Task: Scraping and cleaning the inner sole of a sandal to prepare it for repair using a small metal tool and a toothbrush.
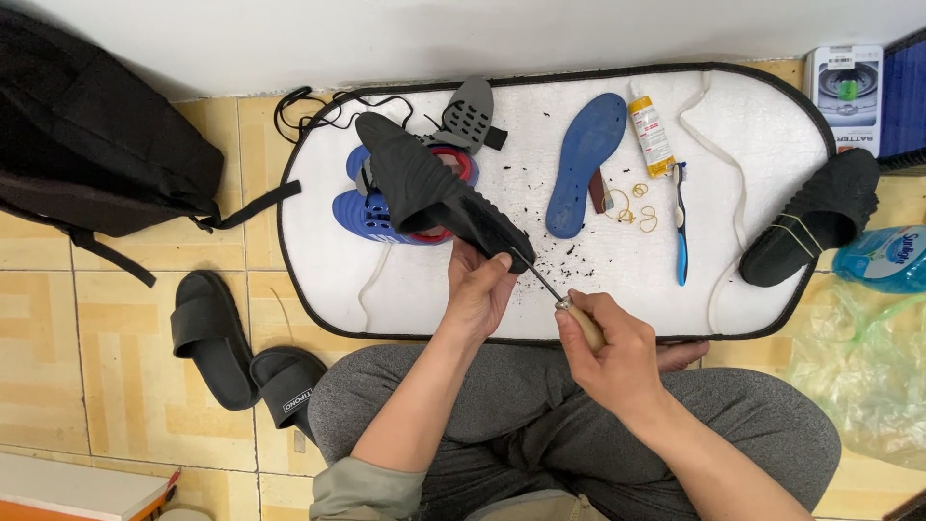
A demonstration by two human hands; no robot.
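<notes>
- Your left hand [479, 294] has its grip clenched around the near end of a black shoe sole [439, 193], holding it tilted above the white mat [772, 125].
- Your right hand [608, 352] has its grip closed on the wooden handle of an awl [569, 307]; its thin metal shaft runs up and left, and the tip meets the edge of the black sole just beside your left thumb.
- The black sole hangs over the left half of the mat, its far end overlapping a blue sneaker [371, 212] with a red lining that lies on the mat.
- Black crumbs are scattered on the mat just right of the sole's near end.
- A grey insole [470, 111] lies at the mat's far edge, behind the sneaker, with black laces [309, 111] trailing off the mat's far left corner.
- A blue insole [584, 159] lies near the mat's centre; a yellow glue tube [651, 135] and a blue toothbrush [680, 227] lie just right of it, with rubber bands [637, 207] between them.
- A black shoe [815, 227] rests across the mat's right edge.
- Left of the mat, on the tiled floor [58, 328]: a black backpack [96, 145] and two black slides [241, 362].
- Right of the mat: a blue bottle [887, 259] and a clear plastic bag [868, 367].
</notes>
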